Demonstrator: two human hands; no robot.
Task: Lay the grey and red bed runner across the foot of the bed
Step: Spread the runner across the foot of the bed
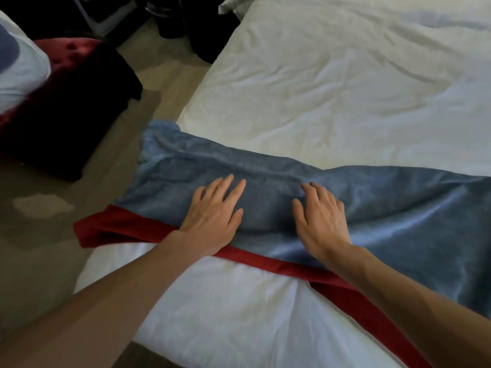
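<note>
The grey and red bed runner (pixel 372 208) is seen stretched across the white duvet (pixel 332 88) of the bed, rumpled, with its red border (pixel 111 227) turned toward the near edge. Its left end is draped over the side of the bed. The left hand (pixel 212 216) is laid flat on the grey plush, fingers straight and spread. The right hand (pixel 321 221) is set near it, palm down, fingers slightly bent against a raised fold. Nothing is gripped, and the hands are placed apart. A dark red tufted seat (pixel 66 49) is seen off left, with a white pillow (pixel 18 67) at the far left.
</note>
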